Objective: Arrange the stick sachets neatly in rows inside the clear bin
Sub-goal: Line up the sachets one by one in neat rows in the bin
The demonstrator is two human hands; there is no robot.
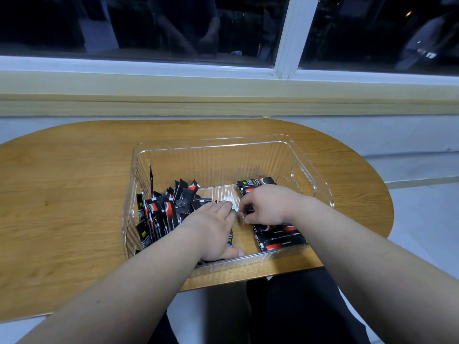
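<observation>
Sachets [183,194] sat in two groups inside the bin [308,180]. A loose pile [161,214] lay just left of our left grip [211,229], with many pieces standing on end or tilted. A flat row [280,237] ran under and beyond our right grip [268,204], along the bin's right wall.

Our left grip lay spread, palm down with the fingers straight, resting on the pile's right edge. Its thumb was close to the bin's front wall. Our right grip was curled, pinching the end of one dark sachet [249,208] just above the row, though blur hid the fingertips. The two grips almost touched, and the bin's ribbed floor showed beyond them, between pile and row.

The bin stood on the wooden counter [74,194], near its front edge. A sill [223,95] ran well beyond both grips.
</observation>
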